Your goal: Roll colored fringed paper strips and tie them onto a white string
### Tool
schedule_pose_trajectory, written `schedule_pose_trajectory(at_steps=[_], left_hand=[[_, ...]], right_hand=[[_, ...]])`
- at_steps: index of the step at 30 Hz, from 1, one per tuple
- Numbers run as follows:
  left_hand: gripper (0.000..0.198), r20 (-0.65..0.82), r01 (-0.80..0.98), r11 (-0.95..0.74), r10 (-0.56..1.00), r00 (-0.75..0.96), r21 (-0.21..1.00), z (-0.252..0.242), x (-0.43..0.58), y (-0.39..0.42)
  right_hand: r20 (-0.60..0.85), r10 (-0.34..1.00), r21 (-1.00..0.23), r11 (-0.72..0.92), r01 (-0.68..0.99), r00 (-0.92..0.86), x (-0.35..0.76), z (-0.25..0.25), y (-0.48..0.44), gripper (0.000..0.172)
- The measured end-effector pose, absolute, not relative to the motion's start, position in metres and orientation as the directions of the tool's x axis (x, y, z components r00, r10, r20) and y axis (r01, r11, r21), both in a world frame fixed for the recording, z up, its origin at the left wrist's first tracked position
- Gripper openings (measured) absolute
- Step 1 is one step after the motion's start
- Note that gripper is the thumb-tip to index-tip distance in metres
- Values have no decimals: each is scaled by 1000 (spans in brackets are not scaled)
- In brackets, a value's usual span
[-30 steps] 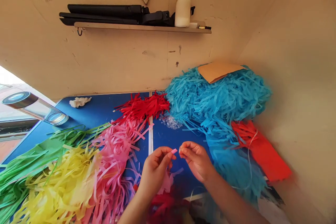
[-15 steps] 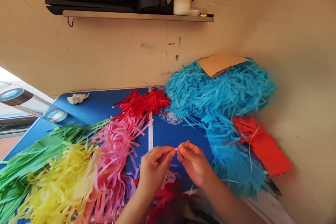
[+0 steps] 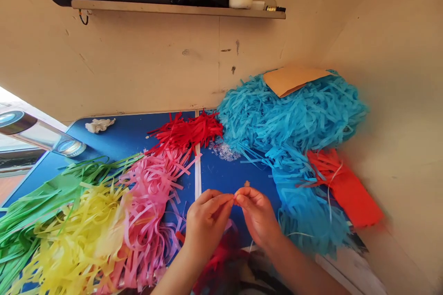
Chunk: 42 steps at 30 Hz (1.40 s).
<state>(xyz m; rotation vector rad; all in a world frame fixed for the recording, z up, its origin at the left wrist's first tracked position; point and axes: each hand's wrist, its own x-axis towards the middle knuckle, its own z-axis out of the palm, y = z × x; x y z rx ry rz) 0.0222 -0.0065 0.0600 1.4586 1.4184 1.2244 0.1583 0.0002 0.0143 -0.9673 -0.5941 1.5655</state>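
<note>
Left hand (image 3: 207, 221) and right hand (image 3: 260, 216), fingertip to fingertip, both pinched on a tiny pink strip (image 3: 235, 197), towards the counter's (image 3: 254, 173) near edge!

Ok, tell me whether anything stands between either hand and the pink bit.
Nothing visible does: the fingertips of the left hand and right hand come together at the pink bit, mostly hiding it.
</note>
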Motion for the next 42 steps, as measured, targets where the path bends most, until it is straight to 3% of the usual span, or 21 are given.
schedule_pose_trajectory(at_steps=[7, 21, 29, 34, 42], left_hand=[[7, 119, 345, -105, 993, -18, 933, 56, 19, -5], [13, 139, 429, -167, 986, 95, 888, 52, 8, 1], [3, 341, 514, -396, 918, 201, 761, 47, 7, 0], [12, 567, 571, -578, 793, 223, 584, 46, 13, -4], [13, 591, 614, -604, 763, 261, 508, 46, 20, -5]], right_hand=[[-225, 972, -826, -226, -516, -64, 160, 11, -2, 26], [10, 997, -997, 5, -71, -74, 177, 12, 2, 13], [63, 996, -998, 62, -6, -59, 184, 21, 1, 16], [117, 993, -990, 118, 77, -13, 183, 27, -3, 10], [290, 957, -944, 283, 168, 22, 186, 24, -8, 7]])
